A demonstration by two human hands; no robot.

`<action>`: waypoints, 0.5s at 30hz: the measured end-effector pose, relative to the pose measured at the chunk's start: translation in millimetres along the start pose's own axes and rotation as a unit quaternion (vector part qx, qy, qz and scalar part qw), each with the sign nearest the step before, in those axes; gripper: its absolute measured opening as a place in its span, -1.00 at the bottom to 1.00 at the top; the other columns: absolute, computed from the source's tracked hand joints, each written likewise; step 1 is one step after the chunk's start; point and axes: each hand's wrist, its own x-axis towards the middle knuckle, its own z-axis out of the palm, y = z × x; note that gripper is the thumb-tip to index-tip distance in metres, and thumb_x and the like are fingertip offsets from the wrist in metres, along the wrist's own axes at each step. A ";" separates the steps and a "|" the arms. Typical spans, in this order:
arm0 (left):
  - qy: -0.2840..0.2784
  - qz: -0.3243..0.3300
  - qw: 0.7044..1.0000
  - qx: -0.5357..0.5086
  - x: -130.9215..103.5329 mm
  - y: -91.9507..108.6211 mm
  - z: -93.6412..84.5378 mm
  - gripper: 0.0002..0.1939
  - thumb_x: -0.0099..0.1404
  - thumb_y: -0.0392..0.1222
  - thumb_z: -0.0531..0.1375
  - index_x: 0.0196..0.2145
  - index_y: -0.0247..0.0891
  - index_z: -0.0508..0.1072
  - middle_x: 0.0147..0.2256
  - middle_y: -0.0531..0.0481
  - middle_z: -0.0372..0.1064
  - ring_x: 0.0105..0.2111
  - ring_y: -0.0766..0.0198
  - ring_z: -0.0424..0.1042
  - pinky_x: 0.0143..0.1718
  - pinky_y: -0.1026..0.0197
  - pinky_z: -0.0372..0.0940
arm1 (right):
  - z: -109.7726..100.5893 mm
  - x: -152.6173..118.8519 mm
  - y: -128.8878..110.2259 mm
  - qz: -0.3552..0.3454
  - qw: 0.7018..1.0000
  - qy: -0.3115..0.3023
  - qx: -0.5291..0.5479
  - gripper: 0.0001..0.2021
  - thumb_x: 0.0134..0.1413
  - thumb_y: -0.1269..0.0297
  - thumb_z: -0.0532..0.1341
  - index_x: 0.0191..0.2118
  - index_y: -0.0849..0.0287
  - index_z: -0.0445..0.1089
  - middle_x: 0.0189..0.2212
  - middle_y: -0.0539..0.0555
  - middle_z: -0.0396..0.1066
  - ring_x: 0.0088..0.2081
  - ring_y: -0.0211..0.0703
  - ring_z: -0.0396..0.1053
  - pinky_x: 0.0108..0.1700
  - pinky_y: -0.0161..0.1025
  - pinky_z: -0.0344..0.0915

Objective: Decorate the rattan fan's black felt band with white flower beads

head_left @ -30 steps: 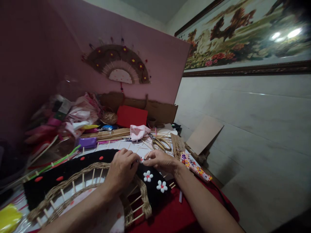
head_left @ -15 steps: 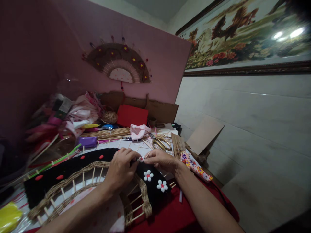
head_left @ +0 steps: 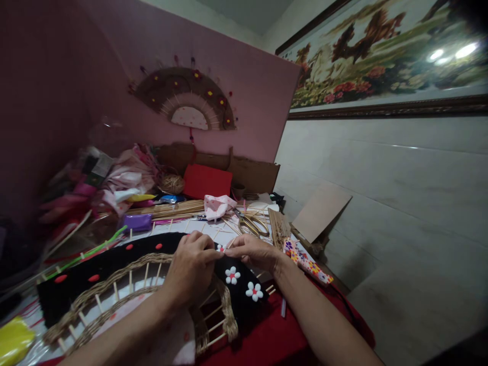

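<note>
A large fan-shaped craft of wooden sticks and braided jute twine (head_left: 224,300) lies in front of me, with a black fabric band (head_left: 110,259) along its arc. My left hand (head_left: 194,269) rests over the band, thumb and forefinger closed beside a small white clay flower (head_left: 220,248). From the other side my right hand (head_left: 255,252) meets it, its fingertips pinched at the same flower. Whatever sits between the fingers is too small to make out. Two finished-looking white flowers with red centres (head_left: 232,275) are to the right; red clay dots (head_left: 159,246) dot the left part.
Gold-handled scissors (head_left: 253,224) lie behind my hands beside pink dotted cloth (head_left: 217,206) and wooden sticks (head_left: 175,208). Packs of purple clay (head_left: 138,222) and yellow clay (head_left: 15,338) are at left. Flowered fabric (head_left: 307,262) lies right. Another fan (head_left: 186,99) hangs on the pink board.
The fingers of my left hand have shifted slightly, with the forefinger and thumb closer together at the flower. My right hand has barely moved.
</note>
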 end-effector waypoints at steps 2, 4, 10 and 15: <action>0.012 -0.020 0.999 -0.046 0.5 -1.2 -1.1 -0.72 0.15 -0.42 0.09 -0.40 -0.10 0.54 -0.44 0.01 0.38 -0.34 0.20 0.25 -0.31 0.12 0.14 | -0.3 0.7 0.5 0.002 1.000 -0.003 0.010 -0.72 -0.26 0.22 0.38 -0.48 0.36 0.39 -0.62 -0.06 0.28 -0.61 -0.47 0.14 -0.59 -0.46 -0.08; 0.027 -0.044 0.995 -0.086 1.6 -1.6 -3.1 -0.75 0.16 -0.40 0.08 -0.38 -0.15 0.52 -0.43 0.01 0.39 -0.34 0.21 0.26 -0.31 0.13 0.15 | -0.3 1.2 0.7 0.007 1.000 -0.010 0.021 -0.71 -0.27 0.22 0.38 -0.45 0.36 0.41 -0.58 -0.03 0.32 -0.57 -0.44 0.21 -0.55 -0.46 0.01; 0.016 -0.035 0.996 -0.075 2.9 0.1 -5.2 -0.84 0.14 -0.34 0.12 -0.42 -0.18 0.49 -0.41 0.00 0.39 -0.32 0.20 0.25 -0.28 0.11 0.16 | 0.1 1.2 -0.1 0.012 0.999 -0.014 0.033 -0.72 -0.30 0.23 0.40 -0.47 0.35 0.42 -0.59 -0.04 0.33 -0.57 -0.42 0.23 -0.53 -0.45 0.07; 0.014 0.005 1.000 -0.010 0.9 2.5 -1.9 -0.74 0.12 -0.38 0.11 -0.43 -0.07 0.54 -0.42 -0.01 0.36 -0.31 0.18 0.23 -0.31 0.10 0.13 | -1.7 1.6 1.4 0.007 0.999 -0.016 0.029 -0.73 -0.29 0.23 0.40 -0.45 0.34 0.43 -0.58 -0.03 0.33 -0.56 -0.42 0.24 -0.54 -0.45 0.06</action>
